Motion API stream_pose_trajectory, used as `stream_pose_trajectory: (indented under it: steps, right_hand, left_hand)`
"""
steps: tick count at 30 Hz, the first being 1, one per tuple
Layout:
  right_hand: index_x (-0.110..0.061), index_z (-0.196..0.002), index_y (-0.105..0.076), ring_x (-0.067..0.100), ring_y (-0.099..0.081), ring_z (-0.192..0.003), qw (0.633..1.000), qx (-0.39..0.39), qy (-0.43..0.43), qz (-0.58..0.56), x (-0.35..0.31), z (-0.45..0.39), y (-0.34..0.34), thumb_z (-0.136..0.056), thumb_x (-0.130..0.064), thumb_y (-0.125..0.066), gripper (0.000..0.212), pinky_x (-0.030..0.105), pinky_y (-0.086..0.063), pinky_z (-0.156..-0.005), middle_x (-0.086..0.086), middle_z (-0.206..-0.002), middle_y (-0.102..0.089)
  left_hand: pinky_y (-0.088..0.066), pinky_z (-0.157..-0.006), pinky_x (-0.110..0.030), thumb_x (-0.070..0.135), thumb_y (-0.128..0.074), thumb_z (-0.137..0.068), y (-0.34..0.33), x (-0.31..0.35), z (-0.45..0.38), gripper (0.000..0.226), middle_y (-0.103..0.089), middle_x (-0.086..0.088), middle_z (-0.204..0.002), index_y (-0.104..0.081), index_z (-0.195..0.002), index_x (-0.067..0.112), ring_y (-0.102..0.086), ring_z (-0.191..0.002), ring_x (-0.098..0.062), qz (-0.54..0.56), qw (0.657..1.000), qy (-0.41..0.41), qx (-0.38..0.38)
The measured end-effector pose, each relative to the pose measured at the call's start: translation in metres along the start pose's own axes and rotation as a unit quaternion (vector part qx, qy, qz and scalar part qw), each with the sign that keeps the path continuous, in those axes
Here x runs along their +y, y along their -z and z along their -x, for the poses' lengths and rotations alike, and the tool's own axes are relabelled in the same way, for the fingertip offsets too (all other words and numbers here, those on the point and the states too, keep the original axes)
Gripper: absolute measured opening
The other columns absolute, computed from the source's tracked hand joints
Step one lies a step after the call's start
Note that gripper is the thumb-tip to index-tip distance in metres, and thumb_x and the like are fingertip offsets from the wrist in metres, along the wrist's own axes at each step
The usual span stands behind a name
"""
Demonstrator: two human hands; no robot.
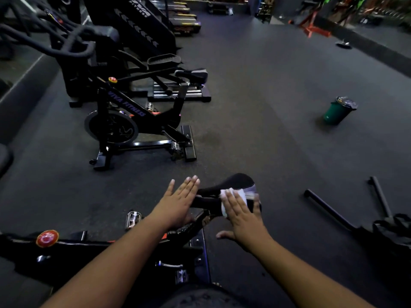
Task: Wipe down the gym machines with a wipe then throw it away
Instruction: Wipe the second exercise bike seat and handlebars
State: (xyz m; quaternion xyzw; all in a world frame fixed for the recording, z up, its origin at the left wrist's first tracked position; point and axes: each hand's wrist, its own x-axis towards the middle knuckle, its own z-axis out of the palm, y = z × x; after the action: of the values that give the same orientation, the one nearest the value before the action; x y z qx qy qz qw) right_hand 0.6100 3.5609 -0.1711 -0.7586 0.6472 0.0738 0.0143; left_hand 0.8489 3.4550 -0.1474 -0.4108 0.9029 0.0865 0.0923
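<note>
A black exercise bike (pixel 111 247) stands right below me, its black saddle (pixel 239 182) pointing away. A white wipe (pixel 239 194) lies on the saddle under the straight fingers of my right hand (pixel 242 215), which presses it flat. Left of the saddle, my left hand (pixel 178 203) is stretched out with straight fingers, its palm against the saddle's narrow front end. A green bin (pixel 337 112) with a dark liner stands on the floor to the far right.
A second spin bike (pixel 133 121) stands ahead on the left, with a stepper (pixel 178 83) and a stair machine (pixel 138 21) behind it. Black metal bars (pixel 329 210) and a dark bag (pixel 393 230) lie on the floor at right. Dark rubber floor (pixel 255 96) stretches between.
</note>
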Motion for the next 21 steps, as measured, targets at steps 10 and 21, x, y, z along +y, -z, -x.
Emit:
stream_pose_trajectory:
  steps: [10,21]
  right_hand:
    - [-0.016,-0.157,0.022,0.015,0.03,-0.15,0.995,-0.039,0.049,-0.078,-0.059,-0.041,0.026,-0.079,-0.089,-0.041,0.123,0.064,0.022,-0.113,0.0,-0.164,0.03]
    - [-0.023,-0.158,0.019,0.013,0.026,-0.151,0.971,-0.064,-0.157,-0.171,0.039,-0.037,0.031,-0.06,-0.101,-0.01,0.129,0.069,0.013,-0.115,-0.008,-0.165,0.027]
  left_hand:
    - [0.009,-0.126,-0.045,0.016,-0.06,-0.086,0.008,-0.002,0.007,0.113,0.04,0.003,-0.154,0.038,-0.143,0.018,0.027,-0.15,-0.016,0.029,0.999,-0.002,-0.016]
    - [0.012,-0.124,-0.05,0.058,-0.059,-0.09,0.002,0.007,-0.003,0.113,0.038,0.01,-0.155,0.024,-0.157,0.022,0.028,-0.15,-0.012,0.025,0.999,0.024,-0.015]
